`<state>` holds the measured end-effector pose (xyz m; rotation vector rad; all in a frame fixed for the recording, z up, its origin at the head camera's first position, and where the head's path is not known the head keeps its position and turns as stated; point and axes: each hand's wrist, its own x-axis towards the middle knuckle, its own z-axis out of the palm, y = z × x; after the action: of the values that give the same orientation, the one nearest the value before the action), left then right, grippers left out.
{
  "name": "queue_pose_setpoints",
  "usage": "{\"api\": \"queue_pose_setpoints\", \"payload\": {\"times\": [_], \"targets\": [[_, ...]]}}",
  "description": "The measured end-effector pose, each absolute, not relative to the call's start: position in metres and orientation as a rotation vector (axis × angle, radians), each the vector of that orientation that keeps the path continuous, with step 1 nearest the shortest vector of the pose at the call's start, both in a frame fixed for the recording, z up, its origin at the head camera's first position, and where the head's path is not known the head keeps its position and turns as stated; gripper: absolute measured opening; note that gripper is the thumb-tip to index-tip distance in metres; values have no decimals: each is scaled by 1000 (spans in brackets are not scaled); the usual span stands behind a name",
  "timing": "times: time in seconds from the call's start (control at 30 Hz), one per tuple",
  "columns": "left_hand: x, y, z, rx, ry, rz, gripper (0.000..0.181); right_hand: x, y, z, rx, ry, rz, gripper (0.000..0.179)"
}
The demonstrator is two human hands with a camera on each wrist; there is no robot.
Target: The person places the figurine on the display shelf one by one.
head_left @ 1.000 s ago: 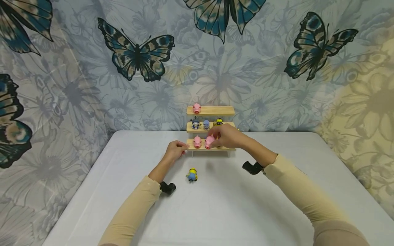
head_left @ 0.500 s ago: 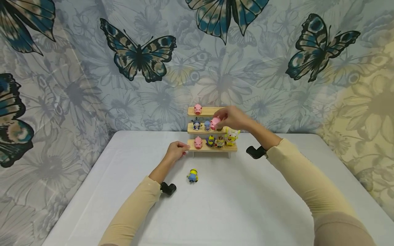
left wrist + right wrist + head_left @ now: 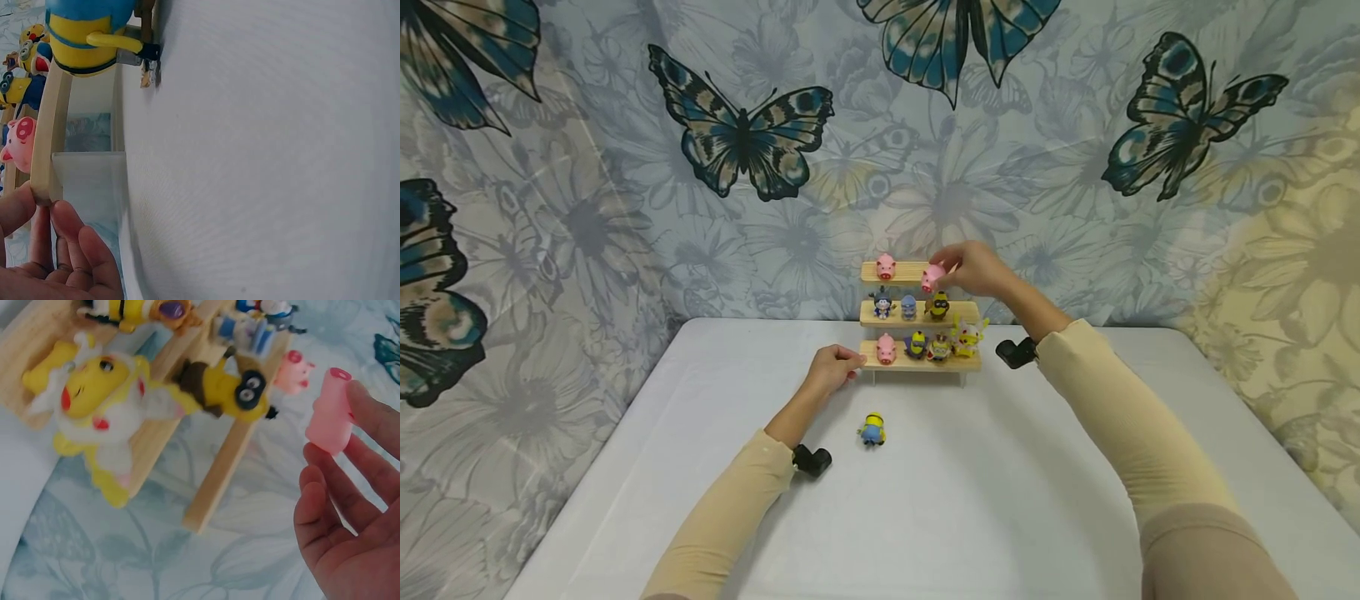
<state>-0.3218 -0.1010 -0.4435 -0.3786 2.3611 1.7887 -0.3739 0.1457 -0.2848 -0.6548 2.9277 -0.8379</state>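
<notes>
My right hand (image 3: pixel 973 268) pinches a pink pig figurine (image 3: pixel 330 412) between thumb and fingers, in front of the top step of a three-step wooden display stand (image 3: pixel 891 364). Low at the stand's left end, my left hand (image 3: pixel 833 368) grips the corner of the bottom step (image 3: pixel 47 181) between thumb and fingertips. A second pig figurine (image 3: pixel 886 267) stands at the left of the top step. Another pink pig (image 3: pixel 886 349) occupies the left of the bottom step, beside several yellow figures. On the middle step are a dark-blue figure (image 3: pixel 882 305), a pale blue one (image 3: pixel 908 308) and a minion figure (image 3: pixel 938 306).
A minion figurine in blue (image 3: pixel 872 429) stands on the white table (image 3: pixel 970 500) in front of the stand. The yellow-and-white figure (image 3: pixel 103 406) sits at the bottom step's right end. Behind the stand hangs a butterfly-patterned cloth (image 3: pixel 805 225).
My right hand has lifted the pig figurine from in front of the bottom step, past the middle step, up to the top step. My left hand has kept its grip on the stand.
</notes>
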Motion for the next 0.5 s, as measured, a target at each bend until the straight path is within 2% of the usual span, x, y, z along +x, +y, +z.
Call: {"api": "queue_pose_setpoints", "payload": {"times": [0.5], "targets": [[-321, -101, -443, -379, 2373, 1779, 19, -395, 150, -286, -640, 2940, -767, 48]]}}
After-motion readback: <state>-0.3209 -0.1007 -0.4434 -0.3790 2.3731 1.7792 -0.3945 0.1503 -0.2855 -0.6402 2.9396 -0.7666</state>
